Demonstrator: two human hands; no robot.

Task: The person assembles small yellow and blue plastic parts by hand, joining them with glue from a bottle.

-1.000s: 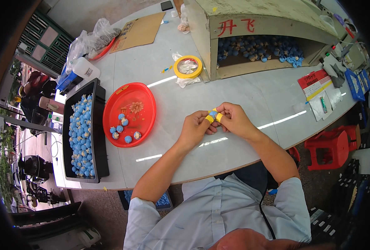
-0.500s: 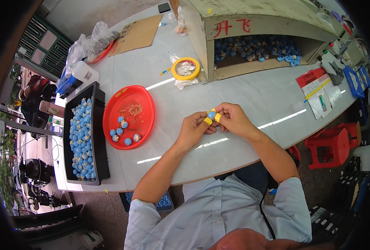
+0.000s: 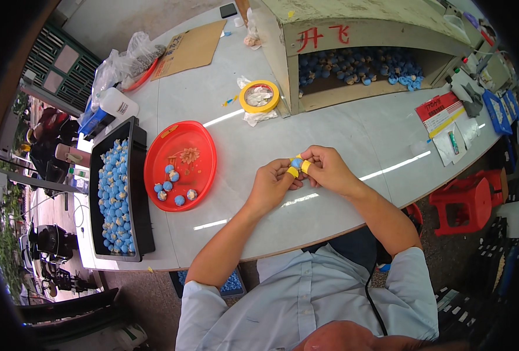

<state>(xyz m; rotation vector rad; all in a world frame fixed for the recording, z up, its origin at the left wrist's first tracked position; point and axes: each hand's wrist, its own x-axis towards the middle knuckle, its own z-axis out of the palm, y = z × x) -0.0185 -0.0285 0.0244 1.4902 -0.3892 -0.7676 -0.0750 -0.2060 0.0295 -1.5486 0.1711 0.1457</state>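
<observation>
A small blue ball (image 3: 295, 163) is pinched between the fingertips of both my hands, just above the tabletop. My left hand (image 3: 273, 182) grips it from the left, with yellow tape round its thumb. From the right, my right hand (image 3: 328, 168) closes on the same ball, also with yellow tape on its digits. Fingers hide most of the ball. To the left of my hands, a red round tray (image 3: 204, 169) holds several blue balls with pale patches (image 3: 174, 175). Beyond it, a long black bin (image 3: 140, 193) is filled with similar balls.
A yellow tape roll (image 3: 275, 100) lies on crumpled white paper ahead. A wooden shelf box (image 3: 288, 70) with more blue pieces stands at the back. Cardboard (image 3: 192, 48) and a white jug (image 3: 119, 104) are far left; a red-and-white package (image 3: 440, 111) lies right. A red stool (image 3: 464, 206) stands on the floor.
Both hands stay in nearly the same place, still on the ball. A little more of the ball's blue surface shows between the fingertips.
</observation>
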